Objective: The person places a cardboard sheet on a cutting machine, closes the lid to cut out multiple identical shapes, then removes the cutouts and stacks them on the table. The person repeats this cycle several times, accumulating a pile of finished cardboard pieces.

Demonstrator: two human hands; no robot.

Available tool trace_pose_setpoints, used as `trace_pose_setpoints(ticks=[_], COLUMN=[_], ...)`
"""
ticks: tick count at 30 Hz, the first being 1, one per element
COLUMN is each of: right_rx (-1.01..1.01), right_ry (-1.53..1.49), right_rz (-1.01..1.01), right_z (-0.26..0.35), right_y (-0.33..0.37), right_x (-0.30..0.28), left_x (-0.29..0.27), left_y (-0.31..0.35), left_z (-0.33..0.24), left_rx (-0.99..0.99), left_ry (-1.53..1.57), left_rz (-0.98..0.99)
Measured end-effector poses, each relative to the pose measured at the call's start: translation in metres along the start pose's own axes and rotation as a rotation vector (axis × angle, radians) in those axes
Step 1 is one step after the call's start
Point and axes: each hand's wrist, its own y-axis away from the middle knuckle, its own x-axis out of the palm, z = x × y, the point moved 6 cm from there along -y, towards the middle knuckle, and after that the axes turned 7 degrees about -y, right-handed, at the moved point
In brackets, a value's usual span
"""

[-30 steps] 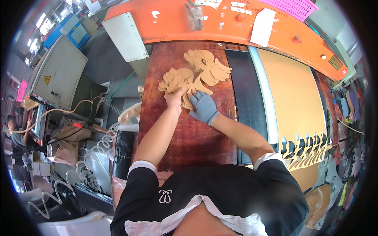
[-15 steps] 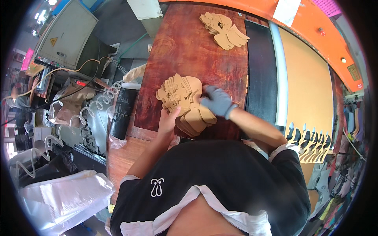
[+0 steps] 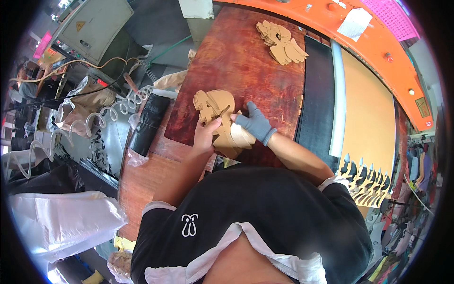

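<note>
Red-brown board (image 3: 231,57) below, left hand (image 3: 204,136) grips tan cutouts (image 3: 220,100); gloved right hand (image 3: 257,124), spread open, touches their edge!

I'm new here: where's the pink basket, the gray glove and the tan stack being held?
Pink basket (image 3: 391,21): head view, middle of its visible side.
Gray glove (image 3: 257,124): head view, its middle part.
Tan stack (image 3: 225,130): head view, upper surface, near the middle.
</note>
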Motion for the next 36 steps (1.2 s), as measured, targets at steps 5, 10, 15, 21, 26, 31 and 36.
trace_pose_setpoints(ticks=[5,10,15,21,26,31,36], right_rx=[0.261,0.088,-0.162,-0.413,-0.507,-0.441,-0.280], right_ry=[-0.541,-0.298,0.071,0.931,1.089,1.113,1.138], right_rz=[0.367,0.278,0.334,0.301,0.327,0.292,0.192], right_z=[0.004,0.017,0.073,0.117,0.093,0.080,0.079], right_y=[0.020,0.033,0.024,0.035,0.039,0.042,0.057], right_x=[0.017,0.018,-0.020,-0.049,-0.024,-0.033,-0.052], left_x=[0.012,0.011,0.042,0.023,0.100,0.105,0.110], left_y=[0.010,0.018,0.032,0.039,0.024,-0.006,0.006], left_z=[-0.003,0.005,0.002,-0.081,-0.059,-0.057,-0.060], left_rx=[0.026,0.086,0.123,0.578,1.012,0.850,0.895], left_ry=[0.049,-0.227,-0.031,-0.616,-1.759,-1.932,-1.848], left_rz=[0.135,-0.150,0.086,-0.020,0.592,0.609,0.595])
